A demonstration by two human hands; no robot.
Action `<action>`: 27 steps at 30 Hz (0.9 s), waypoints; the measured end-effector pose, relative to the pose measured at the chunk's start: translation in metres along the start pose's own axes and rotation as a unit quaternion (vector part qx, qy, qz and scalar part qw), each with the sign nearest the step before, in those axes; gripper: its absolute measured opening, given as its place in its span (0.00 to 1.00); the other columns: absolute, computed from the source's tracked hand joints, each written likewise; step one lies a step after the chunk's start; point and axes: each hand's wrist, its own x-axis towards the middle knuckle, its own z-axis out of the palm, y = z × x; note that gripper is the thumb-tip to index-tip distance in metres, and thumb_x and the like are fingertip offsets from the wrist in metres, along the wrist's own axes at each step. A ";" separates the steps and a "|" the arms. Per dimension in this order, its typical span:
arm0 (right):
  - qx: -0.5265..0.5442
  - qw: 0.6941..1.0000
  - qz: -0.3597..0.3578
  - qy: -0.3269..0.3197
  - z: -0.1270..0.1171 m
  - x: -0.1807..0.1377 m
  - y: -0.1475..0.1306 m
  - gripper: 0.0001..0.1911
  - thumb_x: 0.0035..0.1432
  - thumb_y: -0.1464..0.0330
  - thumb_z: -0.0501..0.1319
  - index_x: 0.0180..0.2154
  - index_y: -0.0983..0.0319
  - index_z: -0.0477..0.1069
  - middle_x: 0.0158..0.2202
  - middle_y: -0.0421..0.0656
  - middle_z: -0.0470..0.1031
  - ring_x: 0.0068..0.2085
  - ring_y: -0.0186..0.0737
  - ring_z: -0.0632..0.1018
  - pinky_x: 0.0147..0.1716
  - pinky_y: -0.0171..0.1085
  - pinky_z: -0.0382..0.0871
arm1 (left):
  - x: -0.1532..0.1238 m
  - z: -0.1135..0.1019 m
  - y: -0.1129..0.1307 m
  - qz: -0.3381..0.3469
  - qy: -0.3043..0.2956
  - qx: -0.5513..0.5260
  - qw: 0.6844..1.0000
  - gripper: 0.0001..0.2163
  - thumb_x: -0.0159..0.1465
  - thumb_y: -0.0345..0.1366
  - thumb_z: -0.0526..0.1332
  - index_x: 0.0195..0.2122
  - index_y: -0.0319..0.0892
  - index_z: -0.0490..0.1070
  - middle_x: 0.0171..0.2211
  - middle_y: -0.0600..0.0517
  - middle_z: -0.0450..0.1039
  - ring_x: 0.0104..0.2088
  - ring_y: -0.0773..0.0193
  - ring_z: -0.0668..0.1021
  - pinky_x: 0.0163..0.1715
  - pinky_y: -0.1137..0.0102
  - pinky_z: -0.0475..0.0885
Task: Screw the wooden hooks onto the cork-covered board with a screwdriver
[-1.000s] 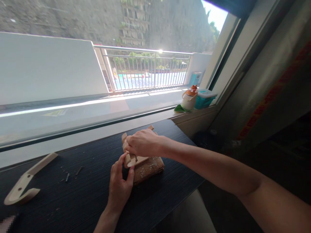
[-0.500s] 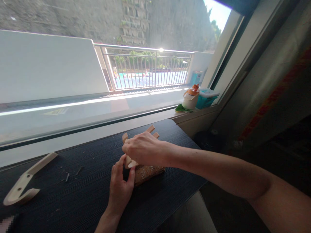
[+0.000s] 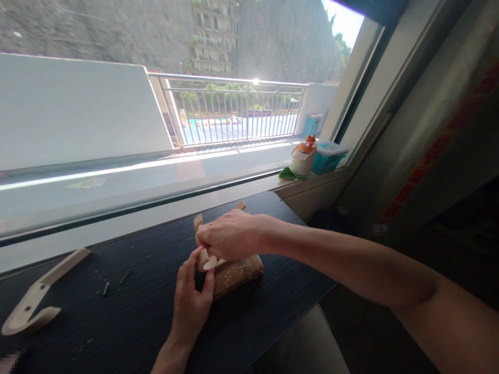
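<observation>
A pale wooden hook-shaped piece [image 3: 206,259] lies on a brown cork-like block [image 3: 237,272] on the dark table [image 3: 128,317]. My left hand [image 3: 191,298] pinches the near end of that wooden piece between thumb and fingers. My right hand [image 3: 230,236] lies over the top of the piece with its fingers closed and pressed down at its near end; what they hold is hidden. More pale wooden ends [image 3: 240,206] stick out behind the right hand.
A second pale wooden hook [image 3: 35,296] lies at the table's left edge. A few small dark screws [image 3: 105,287] lie scattered near it. On the window sill at the right stand a white and orange pot [image 3: 303,158] and a teal box [image 3: 327,158].
My right hand has shifted slightly over the wooden piece, and the small dark screw seen under its fingers a second ago is now covered. The left hand keeps its pinch.
</observation>
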 end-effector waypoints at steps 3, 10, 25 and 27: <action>-0.013 1.000 -0.019 0.018 0.006 0.004 0.002 0.10 0.59 0.68 0.54 0.41 0.64 0.68 0.39 0.49 0.76 0.39 0.48 0.77 0.30 0.39 0.67 | 0.000 0.000 0.000 -0.005 0.000 0.004 1.000 0.23 0.60 0.37 0.57 0.57 0.46 0.57 0.48 0.46 0.68 0.49 0.58 0.72 0.50 0.60 0.69; 0.014 0.992 0.111 0.067 0.019 0.015 0.012 0.15 0.62 0.62 0.49 0.40 0.66 0.67 0.34 0.52 0.77 0.38 0.47 0.78 0.32 0.40 0.68 | 0.002 0.000 0.002 -0.010 -0.007 -0.006 1.000 0.23 0.61 0.37 0.57 0.57 0.45 0.57 0.50 0.45 0.67 0.50 0.57 0.71 0.51 0.60 0.67; -0.041 0.998 -0.035 0.040 0.012 0.005 0.013 0.11 0.60 0.68 0.51 0.38 0.63 0.71 0.38 0.47 0.77 0.38 0.46 0.77 0.29 0.37 0.64 | 0.000 -0.001 0.002 -0.020 -0.007 -0.006 1.000 0.23 0.61 0.38 0.57 0.57 0.44 0.57 0.50 0.45 0.67 0.50 0.58 0.71 0.52 0.61 0.66; -0.024 0.998 0.009 0.060 0.019 0.009 0.015 0.12 0.61 0.67 0.50 0.37 0.63 0.70 0.35 0.48 0.77 0.37 0.45 0.78 0.28 0.36 0.64 | 0.001 0.000 0.002 -0.019 -0.007 -0.009 1.000 0.23 0.60 0.38 0.57 0.57 0.44 0.57 0.50 0.45 0.66 0.50 0.57 0.71 0.52 0.61 0.66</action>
